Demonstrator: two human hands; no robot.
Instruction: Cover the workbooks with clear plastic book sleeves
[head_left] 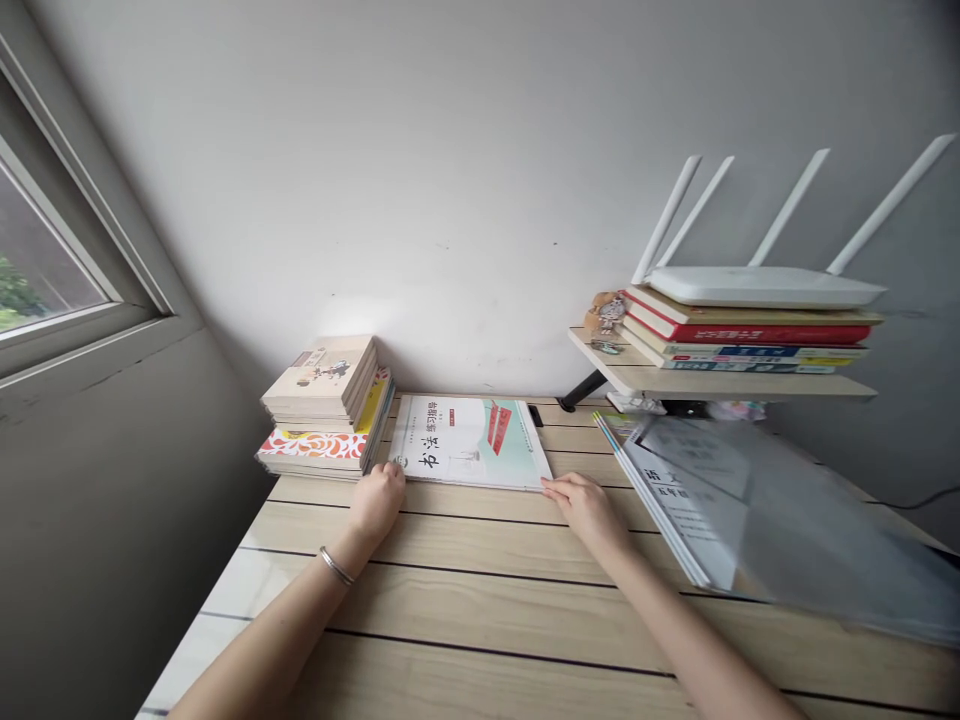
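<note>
A white and green calligraphy workbook (469, 440) with a red printed banner lies flat on the slatted table near the wall, and other thin books may lie beneath it. At its near left corner, my left hand (379, 500) has its fingers curled in, pinching the edge. My right hand (589, 510) grips the near right corner between thumb and fingers. Left of the workbook, close to my left hand, stands a stack of books (326, 400), with small beige volumes on top of larger ones with an orange pattern and yellow.
On the right, a clear grey plastic sheet or folder (817, 530) partly covers several workbooks (675, 510). Above them, a raised shelf (720, 383) holds stacked books (750, 333), a white router (765, 287) with upright antennas and a small plush toy (602, 312). A window (52, 250) is at left.
</note>
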